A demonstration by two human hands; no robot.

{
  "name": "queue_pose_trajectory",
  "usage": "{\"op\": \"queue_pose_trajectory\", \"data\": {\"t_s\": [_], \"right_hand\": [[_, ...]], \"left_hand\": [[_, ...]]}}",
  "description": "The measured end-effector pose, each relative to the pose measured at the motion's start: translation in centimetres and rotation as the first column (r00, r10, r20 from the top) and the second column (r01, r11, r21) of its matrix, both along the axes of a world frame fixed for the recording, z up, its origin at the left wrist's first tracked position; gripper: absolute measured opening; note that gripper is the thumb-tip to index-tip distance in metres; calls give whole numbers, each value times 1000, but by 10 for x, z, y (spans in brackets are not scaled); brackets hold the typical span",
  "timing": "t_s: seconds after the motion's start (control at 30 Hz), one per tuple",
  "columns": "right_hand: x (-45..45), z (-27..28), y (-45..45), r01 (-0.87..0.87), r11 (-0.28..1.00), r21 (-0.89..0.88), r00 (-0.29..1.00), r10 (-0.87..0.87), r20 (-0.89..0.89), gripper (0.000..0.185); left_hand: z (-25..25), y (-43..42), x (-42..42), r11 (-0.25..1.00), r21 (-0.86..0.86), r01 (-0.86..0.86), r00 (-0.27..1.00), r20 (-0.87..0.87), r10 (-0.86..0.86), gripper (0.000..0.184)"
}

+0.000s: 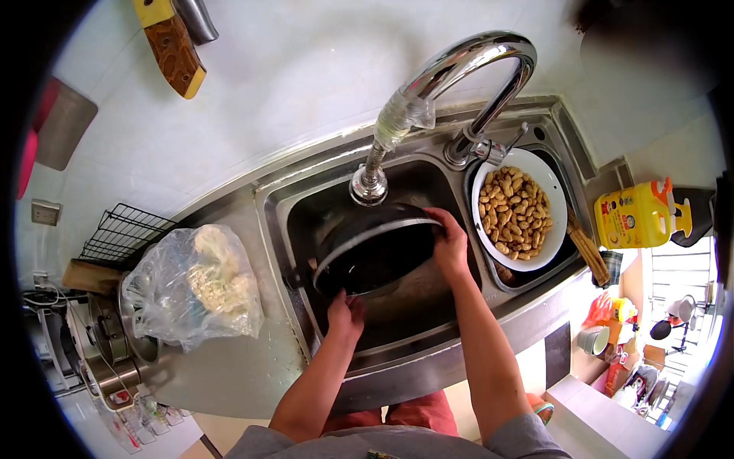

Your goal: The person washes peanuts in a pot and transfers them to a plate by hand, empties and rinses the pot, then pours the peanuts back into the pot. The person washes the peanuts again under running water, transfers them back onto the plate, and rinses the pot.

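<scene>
A dark round pan with a light metal rim (382, 252) is tilted over the left basin of the steel sink (428, 325), its inside facing me. My right hand (449, 241) grips the rim at the upper right. At the lower left edge of the pan is my left hand (346, 314), its fingers curled against the rim. Just above the pan hangs the faucet's spray head (369, 186); no water stream shows. A white bowl (560, 195) full of peanuts (514, 214) rests over the right basin.
A clear plastic bag (164, 294) with a pale vegetable (218, 275) lies on the left counter, beside a black wire rack (122, 233). The chrome faucet (489, 46) arches overhead. A yellow jug (631, 216) and wooden sticks (587, 249) are at the right.
</scene>
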State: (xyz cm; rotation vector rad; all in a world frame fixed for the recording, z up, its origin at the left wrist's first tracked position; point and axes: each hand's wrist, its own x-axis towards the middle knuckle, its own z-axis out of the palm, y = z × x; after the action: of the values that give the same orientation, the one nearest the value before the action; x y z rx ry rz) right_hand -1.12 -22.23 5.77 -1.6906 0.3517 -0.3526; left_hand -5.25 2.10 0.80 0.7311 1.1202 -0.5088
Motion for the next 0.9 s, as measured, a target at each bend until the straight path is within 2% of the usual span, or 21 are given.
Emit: {"op": "queue_pose_trajectory", "data": {"t_s": [0.07, 0.13, 0.2, 0.27, 0.4, 0.47, 0.53, 0.57, 0.67, 0.73, 0.8, 0.9], "right_hand": [[10, 13, 2, -8, 967, -253, 980, -42, -192, 42], [11, 8, -3, -9, 958, -285, 962, -69, -265, 39], [6, 9, -10, -98, 924, -371, 895, -81, -438, 40], [-3, 3, -21, -134, 908, -398, 906, -50, -419, 42], [-9, 16, -22, -227, 831, -508, 858, -75, -507, 43], [-11, 23, -20, -272, 791, -548, 847, -73, -526, 43], [-11, 44, -14, -382, 726, -571, 795, -56, -603, 42], [-14, 52, -11, -379, 694, -612, 812, -68, -580, 35], [-19, 92, -4, -453, 662, -598, 760, -64, -647, 36], [-21, 113, -3, -463, 644, -609, 754, -75, -652, 29], [-20, 127, -4, -566, 559, -606, 698, -67, -713, 24], [-15, 134, -3, -554, 572, -606, 702, -71, -709, 26]], "left_hand": [[15, 0, -1, 992, 108, 63, 997, 35, -67, 6], [26, 3, -8, 988, 130, 88, 994, 48, -95, 6], [37, 6, -14, 982, 151, 110, 991, 58, -120, 8], [45, 6, -17, 974, 133, 185, 973, 113, -200, 11], [45, 8, -9, 965, 132, 226, 963, 115, -242, 10], [46, 11, -7, 948, 167, 271, 941, 160, -297, 16], [43, 14, -9, 938, 203, 280, 941, 135, -311, 19], [35, 18, -10, 928, 179, 327, 929, 120, -350, 22], [34, 15, -13, 891, 169, 421, 893, 96, -440, 27], [39, 7, -17, 864, 179, 470, 868, 84, -489, 29], [42, 3, -21, 867, 189, 461, 857, 159, -490, 38], [34, 9, -19, 824, 215, 525, 786, 249, -566, 37]]}}
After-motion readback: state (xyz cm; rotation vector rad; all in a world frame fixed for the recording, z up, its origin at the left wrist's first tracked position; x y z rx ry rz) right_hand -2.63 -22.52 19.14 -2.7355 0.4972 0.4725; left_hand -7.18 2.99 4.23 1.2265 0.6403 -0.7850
